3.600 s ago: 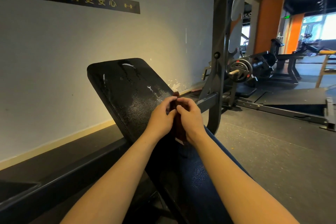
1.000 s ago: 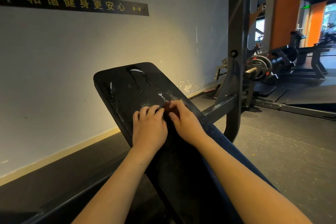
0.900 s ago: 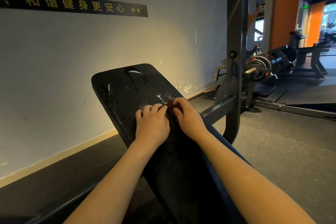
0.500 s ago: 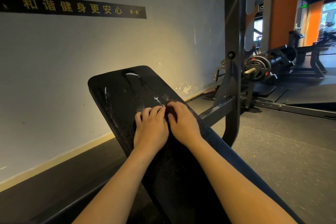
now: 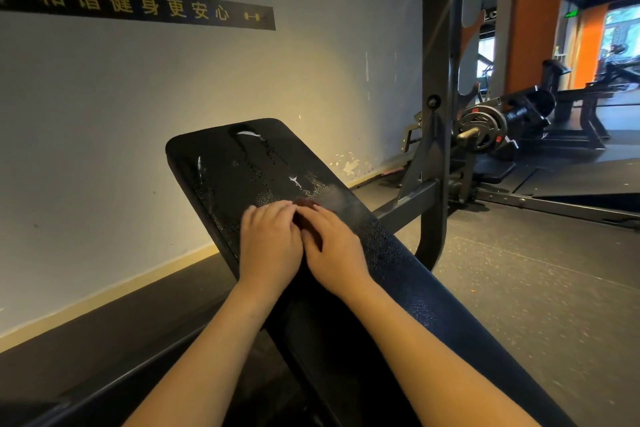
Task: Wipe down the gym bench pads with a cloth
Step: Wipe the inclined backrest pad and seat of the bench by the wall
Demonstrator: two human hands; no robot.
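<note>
Right now left hand [image 5: 272, 243] and right hand [image 5: 332, 250] are pressing flat, fingers together, on the small red cloth [image 5: 304, 202] midway up the tilted pad [image 5: 221, 163], likely risking it bunching and skipping the wet streaks [image 5: 258, 152] above.

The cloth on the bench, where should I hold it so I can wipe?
Probably from above, with flat hands on its middle. The cloth lies flat on the sloping bench pad, so there is little to pinch; only its far edge peeks out past the fingertips. The left hand and right hand press on it that way.
</note>
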